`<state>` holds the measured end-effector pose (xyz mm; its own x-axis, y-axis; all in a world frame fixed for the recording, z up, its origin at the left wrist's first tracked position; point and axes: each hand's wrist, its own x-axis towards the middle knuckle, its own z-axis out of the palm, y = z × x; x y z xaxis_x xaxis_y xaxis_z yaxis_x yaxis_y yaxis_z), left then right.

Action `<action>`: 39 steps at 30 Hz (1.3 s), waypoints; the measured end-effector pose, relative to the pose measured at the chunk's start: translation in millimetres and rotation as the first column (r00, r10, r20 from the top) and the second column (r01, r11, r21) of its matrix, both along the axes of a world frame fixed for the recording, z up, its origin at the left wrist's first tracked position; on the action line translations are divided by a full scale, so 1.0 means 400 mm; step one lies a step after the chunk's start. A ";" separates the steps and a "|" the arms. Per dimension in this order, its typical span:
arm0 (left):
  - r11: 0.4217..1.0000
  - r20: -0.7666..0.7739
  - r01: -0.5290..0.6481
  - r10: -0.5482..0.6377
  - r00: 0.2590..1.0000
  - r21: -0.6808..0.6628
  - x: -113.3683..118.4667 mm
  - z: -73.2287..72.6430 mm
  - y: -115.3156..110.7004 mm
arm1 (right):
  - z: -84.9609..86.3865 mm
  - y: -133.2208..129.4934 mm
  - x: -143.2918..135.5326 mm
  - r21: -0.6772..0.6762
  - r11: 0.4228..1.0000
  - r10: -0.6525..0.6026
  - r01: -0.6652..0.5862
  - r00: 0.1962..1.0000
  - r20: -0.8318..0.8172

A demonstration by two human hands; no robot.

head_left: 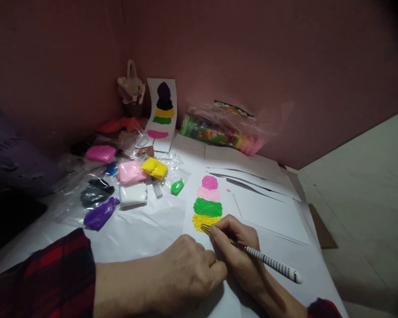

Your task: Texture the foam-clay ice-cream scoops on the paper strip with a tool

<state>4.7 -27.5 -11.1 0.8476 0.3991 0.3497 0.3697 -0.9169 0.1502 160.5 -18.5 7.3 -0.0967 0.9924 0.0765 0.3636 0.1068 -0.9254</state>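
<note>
A fork with a black-and-white patterned handle (pixel 273 263) is pinched in my right hand (pixel 240 254). Its metal tines touch the lower part of a yellow clay band (pixel 207 221). Above that band, a ridged green band (pixel 208 207), a light pink band (pixel 208 193) and a darker pink round piece (pixel 209 182) form a stack on white paper (pixel 190 212). My left hand (pixel 190 269) rests closed on the paper just below the stack; its curled fingers hide whatever may be inside. A thin stick with a pink tip (pixel 237 205) lies right of the stack.
Bagged clay lumps lie at left, among them yellow (pixel 154 168), white (pixel 133 194), purple (pixel 101 213) and green (pixel 177 187). A card with coloured clay bands (pixel 165 114) leans at the back. Beside it sits a clear package of colourful items (pixel 219 132). Cut paper sheets (pixel 268 212) lie at right.
</note>
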 end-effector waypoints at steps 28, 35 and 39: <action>1.000 0.038 0.000 0.000 0.999 -0.015 0.000 0.005 0.002 | -0.001 -0.001 0.007 0.015 0.997 0.078 -0.079 0.995 0.068; 1.000 0.070 -0.008 0.010 0.998 -0.027 -0.001 0.005 0.001 | -0.004 -0.001 0.002 -0.003 0.999 0.039 -0.039 0.999 0.016; 1.000 0.077 -0.011 0.012 0.997 -0.023 -0.002 0.006 0.000 | -0.007 0.000 0.003 -0.011 0.999 0.031 -0.031 0.999 0.011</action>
